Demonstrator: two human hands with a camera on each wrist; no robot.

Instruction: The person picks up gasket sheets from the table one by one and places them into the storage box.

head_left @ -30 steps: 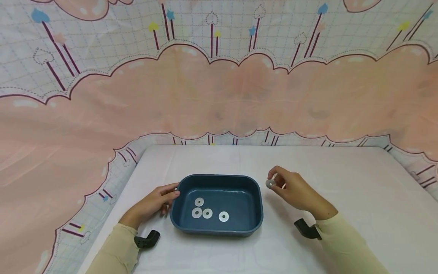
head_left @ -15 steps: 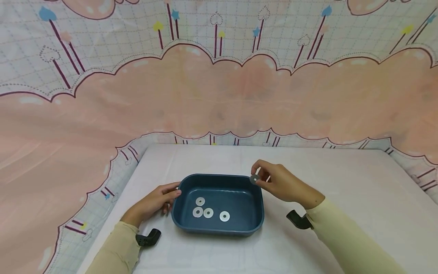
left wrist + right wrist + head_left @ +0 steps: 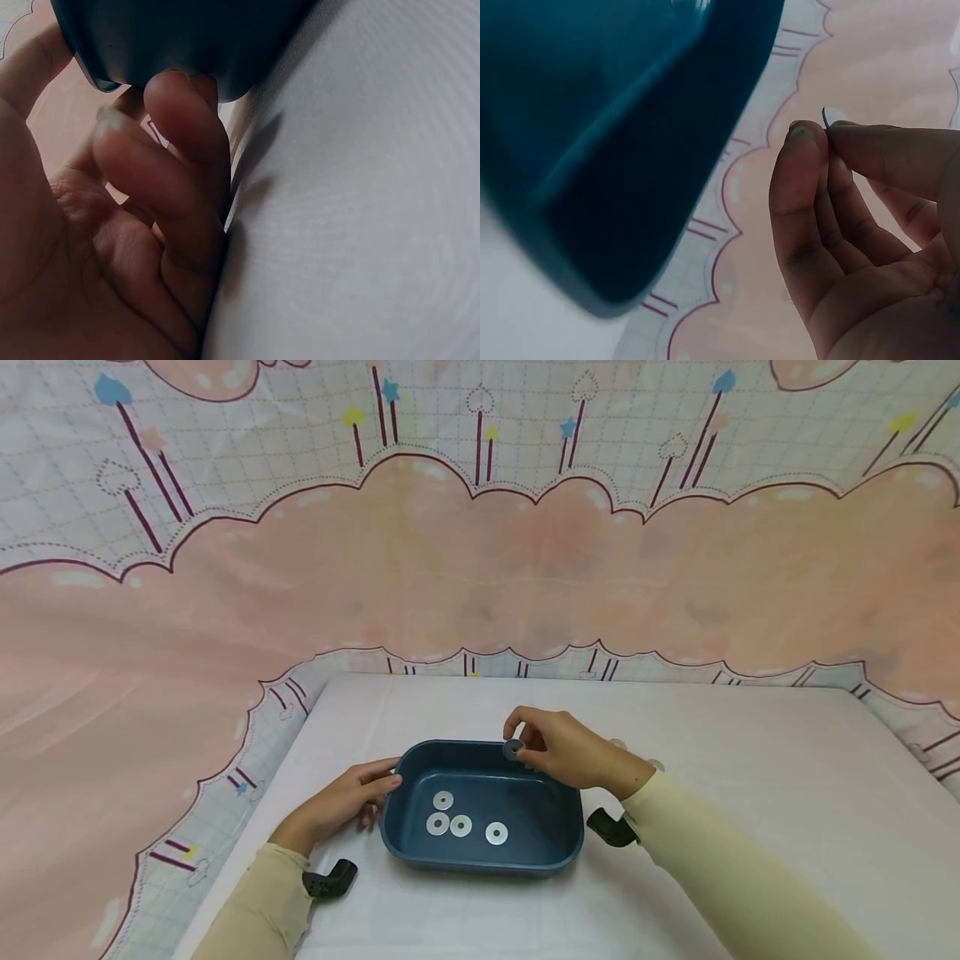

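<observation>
A dark blue rectangular tray [image 3: 480, 867] with raised walls sits on the white table, with several flat metal washers [image 3: 497, 833] lying inside toward its left and middle. My left hand [image 3: 337, 802] grips the tray's left end, the thumb at the rim; in the left wrist view its other fingers [image 3: 187, 127] curl by the outer wall. Over the tray's back rim, my right hand [image 3: 566, 750] pinches one more washer [image 3: 513, 749] between thumb and fingertips. The right wrist view shows that washer [image 3: 826, 118] nearly edge-on, above and apart from the tray.
Beyond my right wrist, two pale round pieces [image 3: 657, 765] lie on the white tabletop [image 3: 750, 760], partly hidden by the arm. Each wrist carries a black camera mount [image 3: 611, 828]. A printed cloth [image 3: 480, 568] hangs behind the table.
My right hand has moved left with the pinched washer, from right of the tray to over its back rim. The two pale pieces behind the arm have come into view. The left hand stays put.
</observation>
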